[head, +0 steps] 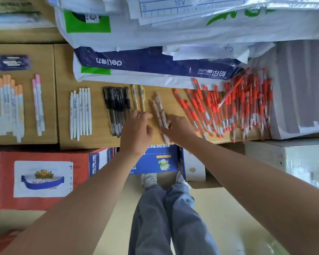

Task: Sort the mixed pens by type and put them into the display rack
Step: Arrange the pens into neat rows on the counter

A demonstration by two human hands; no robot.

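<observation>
Pens lie sorted in groups on cardboard boxes (pixel 99 137). From the left: orange-capped pens (pixel 7 105), two pink-capped pens (pixel 38 105), white pens (pixel 80 113), black pens (pixel 116 107), two yellow pens (pixel 138 97), pale pink patterned pens (pixel 159 111) and a big heap of red pens (pixel 234 105). My right hand (pixel 179 128) grips the lower ends of the pale pink patterned pens. My left hand (pixel 137 127) hovers just left of them with fingers spread, over the tips of the yellow and black pens. No display rack is in view.
Plastic-wrapped paper reams (pixel 155 61) are stacked behind the pens. A grey paper stack (pixel 300 92) stands to the right. Red (pixel 44 181) and blue (pixel 158 161) cartons sit below the box edge, beside my legs (pixel 166 218) on the floor.
</observation>
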